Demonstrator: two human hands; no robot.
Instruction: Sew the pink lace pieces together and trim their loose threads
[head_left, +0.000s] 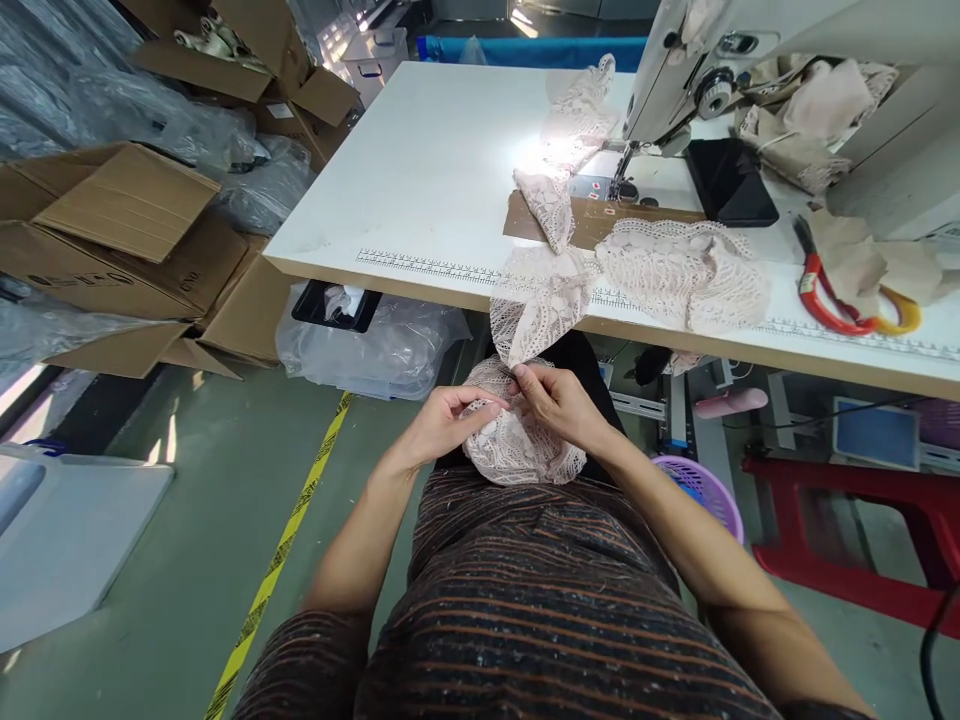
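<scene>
Pale pink lace fabric (525, 455) lies gathered in my lap, and a strip of it runs up over the table's front edge toward the sewing machine (660, 100). My left hand (454, 425) pinches the lace at its left side, thumb and fingers together. Close beside it, my right hand (551, 400) grips the narrow point where the hanging lace meets the bunch in my lap. More lace (679, 270) rests on the tabletop to the right, and another length (574, 130) lies left of the needle.
Red-and-yellow-handled scissors (832, 300) and a black phone (727, 180) lie on the white table (420, 150). An open drawer tray (335, 305) hangs under its left edge. Cardboard boxes (120, 240) stand left; a purple basket (705, 490) and red stool (847, 500) are right.
</scene>
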